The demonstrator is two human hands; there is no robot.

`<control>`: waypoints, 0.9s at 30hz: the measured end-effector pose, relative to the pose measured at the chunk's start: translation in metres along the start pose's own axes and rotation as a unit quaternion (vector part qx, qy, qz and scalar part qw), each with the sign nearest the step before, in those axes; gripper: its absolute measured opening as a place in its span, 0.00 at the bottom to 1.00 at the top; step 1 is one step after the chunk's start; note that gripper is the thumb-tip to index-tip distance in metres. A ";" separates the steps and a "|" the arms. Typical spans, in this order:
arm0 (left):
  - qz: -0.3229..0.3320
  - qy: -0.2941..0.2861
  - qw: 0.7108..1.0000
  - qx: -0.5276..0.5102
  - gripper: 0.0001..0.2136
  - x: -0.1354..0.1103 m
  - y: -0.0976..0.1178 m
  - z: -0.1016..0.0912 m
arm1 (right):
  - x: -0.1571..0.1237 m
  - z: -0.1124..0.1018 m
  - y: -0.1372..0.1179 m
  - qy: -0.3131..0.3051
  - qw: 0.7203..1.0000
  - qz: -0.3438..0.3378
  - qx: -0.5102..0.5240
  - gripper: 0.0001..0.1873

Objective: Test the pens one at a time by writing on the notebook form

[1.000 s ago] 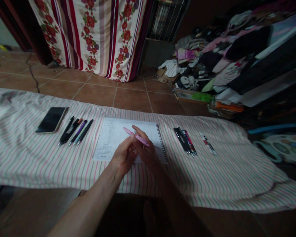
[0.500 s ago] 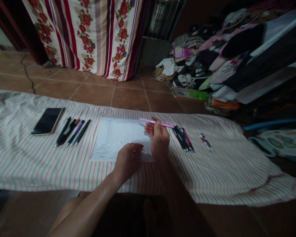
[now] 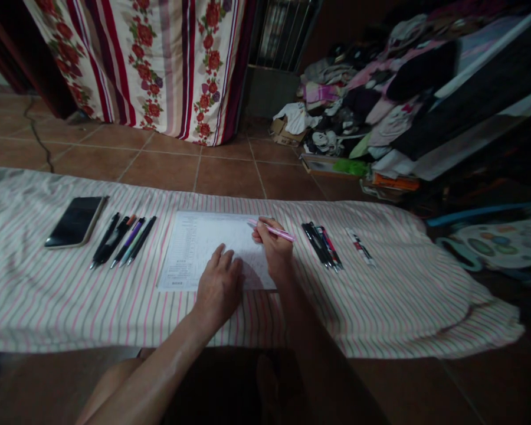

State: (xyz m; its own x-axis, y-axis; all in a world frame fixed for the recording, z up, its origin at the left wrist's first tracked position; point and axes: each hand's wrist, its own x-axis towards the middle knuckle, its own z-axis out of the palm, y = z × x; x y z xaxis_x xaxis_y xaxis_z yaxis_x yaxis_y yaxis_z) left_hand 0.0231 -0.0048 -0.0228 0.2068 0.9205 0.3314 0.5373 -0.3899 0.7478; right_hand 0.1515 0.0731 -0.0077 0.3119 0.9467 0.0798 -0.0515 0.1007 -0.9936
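Observation:
A printed sheet of paper [image 3: 203,242] lies on a striped cloth [image 3: 380,295] spread over the floor. My left hand [image 3: 218,287] rests flat on the sheet's lower right part, fingers stretched out. My right hand [image 3: 272,251] is closed on a pink pen [image 3: 272,230], whose tip points left and touches the paper near its upper right corner.
A dark phone [image 3: 74,221] and several pens [image 3: 123,240] lie left of the sheet. More pens [image 3: 321,245] and a white pen [image 3: 359,247] lie to its right. Beyond the cloth are brown floor tiles, a floral curtain [image 3: 159,59] and a heap of clothes [image 3: 371,100].
My left hand let go of the pink pen and came down flat on the paper. My right hand swung the pen out to the right, then lowered its tip onto the sheet.

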 end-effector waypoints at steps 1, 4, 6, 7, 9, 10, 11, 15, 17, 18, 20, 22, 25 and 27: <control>0.003 -0.007 1.000 0.017 0.08 0.000 0.000 0.001 | 0.001 0.001 0.002 -0.006 1.000 0.006 -0.003 0.18; 0.012 -0.036 0.996 0.087 0.09 0.000 0.001 0.004 | 0.004 0.006 0.011 -0.025 0.999 0.014 -0.023 0.19; 0.013 -0.048 0.991 0.128 0.10 -0.001 0.002 0.005 | 0.005 0.011 0.018 -0.044 0.998 0.008 -0.041 0.19; 0.011 -0.048 0.988 0.145 0.10 -0.001 0.002 0.005 | 0.006 0.014 0.021 -0.051 0.998 0.006 -0.049 0.19; 0.007 -0.041 0.983 0.177 0.11 -0.001 0.004 0.004 | 0.008 0.020 0.027 -0.053 0.997 0.005 -0.062 0.18; 0.008 -0.037 0.981 0.192 0.12 -0.001 0.004 0.004 | 0.008 0.022 0.029 -0.050 0.996 0.005 -0.069 0.18; 0.010 -0.034 0.978 0.207 0.12 -0.002 0.005 0.003 | 0.009 0.025 0.032 -0.045 0.996 0.004 -0.076 0.18; 0.019 -0.045 0.968 0.246 0.13 -0.001 0.005 0.001 | 0.013 0.031 0.039 -0.032 0.993 -0.006 -0.116 0.17; 0.022 -0.054 0.966 0.251 0.13 -0.001 0.004 0.000 | 0.015 0.031 0.040 -0.033 0.990 -0.011 -0.134 0.16; 0.023 -0.057 0.966 0.250 0.13 -0.001 0.003 -0.001 | 0.015 0.030 0.041 -0.033 0.989 -0.012 -0.144 0.16; 0.027 -0.059 0.967 0.247 0.13 -0.001 0.002 -0.002 | 0.016 0.029 0.040 -0.038 0.986 -0.004 -0.162 0.15; 0.031 -0.061 0.967 0.245 0.13 -0.002 0.000 -0.002 | 0.015 0.028 0.038 -0.036 0.984 0.002 -0.174 0.15; 0.037 -0.064 0.967 0.245 0.13 -0.002 -0.001 -0.002 | 0.013 0.027 0.035 -0.015 0.982 -0.028 -0.186 0.16; 0.035 -0.065 0.966 0.247 0.13 -0.002 -0.001 -0.002 | 0.012 0.026 0.033 -0.022 0.978 -0.050 -0.200 0.16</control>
State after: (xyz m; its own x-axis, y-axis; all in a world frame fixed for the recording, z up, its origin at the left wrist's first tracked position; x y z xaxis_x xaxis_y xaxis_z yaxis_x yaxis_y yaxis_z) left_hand 0.0209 -0.0062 -0.0230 0.3404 0.8998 0.2729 0.8363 -0.4224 0.3497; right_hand 0.1291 0.0960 -0.0377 0.2546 0.9516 0.1721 0.3550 0.0736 -0.9320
